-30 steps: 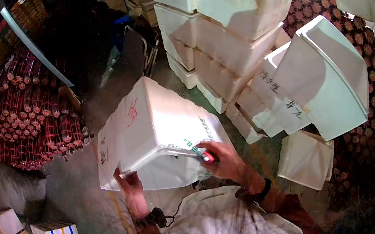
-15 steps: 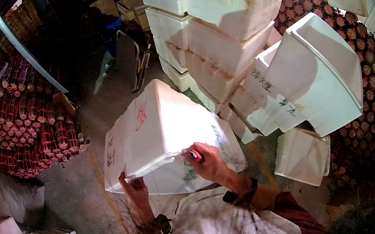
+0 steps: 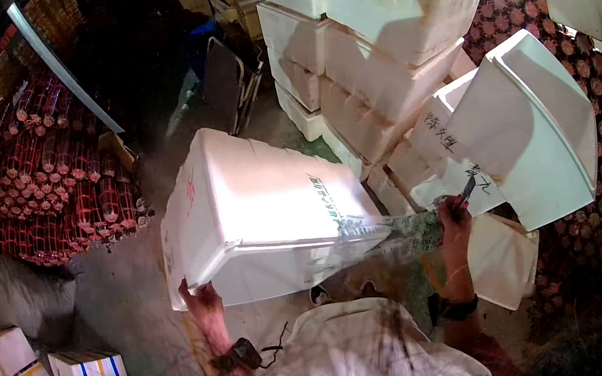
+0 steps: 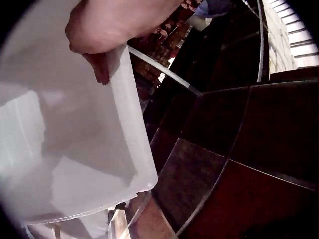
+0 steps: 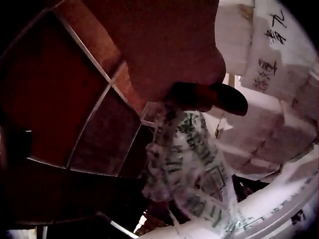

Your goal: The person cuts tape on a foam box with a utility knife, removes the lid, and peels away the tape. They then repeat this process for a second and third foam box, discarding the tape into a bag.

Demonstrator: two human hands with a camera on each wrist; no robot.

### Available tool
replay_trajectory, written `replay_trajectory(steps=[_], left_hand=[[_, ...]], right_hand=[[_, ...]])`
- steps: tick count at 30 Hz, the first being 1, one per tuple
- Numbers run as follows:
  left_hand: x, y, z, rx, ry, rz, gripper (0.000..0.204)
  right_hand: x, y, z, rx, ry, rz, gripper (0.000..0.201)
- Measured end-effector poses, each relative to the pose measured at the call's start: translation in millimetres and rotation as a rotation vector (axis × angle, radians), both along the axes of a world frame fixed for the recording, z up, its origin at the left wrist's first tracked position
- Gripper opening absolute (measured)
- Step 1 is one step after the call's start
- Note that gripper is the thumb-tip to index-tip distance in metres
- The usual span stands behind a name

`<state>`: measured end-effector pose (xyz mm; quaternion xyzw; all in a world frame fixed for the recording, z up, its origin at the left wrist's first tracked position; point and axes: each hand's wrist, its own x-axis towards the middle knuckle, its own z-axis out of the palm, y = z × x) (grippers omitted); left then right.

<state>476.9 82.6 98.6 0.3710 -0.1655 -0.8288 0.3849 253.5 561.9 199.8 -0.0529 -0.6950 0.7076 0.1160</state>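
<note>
A white foam box (image 3: pixel 278 192) with red and black writing and green print is tilted in front of me, its open side toward my body. At its lower left corner my left hand (image 3: pixel 205 304) grips the rim, thumb inside the box (image 4: pixel 75 134) in the left wrist view. Off to the right of the box, my right hand (image 3: pixel 454 230) holds a red-and-black cutter (image 3: pixel 467 192). That same hand grips the end of clear tape (image 3: pixel 412 233) with green print, stretched from the box's rim. Close up, the tape (image 5: pixel 199 169) looks crumpled.
Foam boxes (image 3: pixel 364 42) are stacked high behind, with more foam boxes (image 3: pixel 540 140) leaning at the right. Bundled logs in red netting (image 3: pixel 52 174) pile at the left. A folded chair (image 3: pixel 225 89) stands at the back. Smaller taped boxes (image 3: pixel 89 375) sit at lower left.
My right hand has moved from the box's rim out to the right, drawing the printed tape away from the box. The left hand keeps its grip at the corner while the box has turned slightly.
</note>
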Motion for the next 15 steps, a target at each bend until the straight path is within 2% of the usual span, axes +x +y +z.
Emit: replay_trajectory(steps=[2,3,4,6,7,9,11,13,15], left_hand=[[4,-4,-31,-0.254,-0.067,-0.046,0.029],[6,-10,-36,-0.222,-0.058,-0.035,0.03],[3,-12,-30,-0.19,-0.048,-0.028,0.032],[-4,-19,-7,0.191,0.027,0.006,0.036],[1,-38,-30,0.222,0.029,0.007,0.037],[0,-55,-45,0.219,-0.04,0.045,0.042],[-2,-61,-54,0.296,0.124,-0.067,0.044],[-1,-70,-64,0.421,0.203,-0.125,0.044],[0,-74,-103,0.334,0.075,-0.022,0.045]], right_hand=[[0,17,-26,0.106,-0.041,0.119,0.007],[1,22,-33,0.158,-0.061,0.173,0.008],[12,4,-9,0.358,-0.082,0.096,0.016],[12,13,-12,0.267,-0.075,0.115,0.02],[12,20,-11,0.226,-0.072,0.119,0.022],[21,11,20,0.111,-0.029,0.042,0.016],[25,2,33,-0.022,0.036,-0.052,0.014],[27,1,52,-0.091,0.083,-0.014,0.018],[30,-4,87,-0.088,0.115,0.003,0.019]])
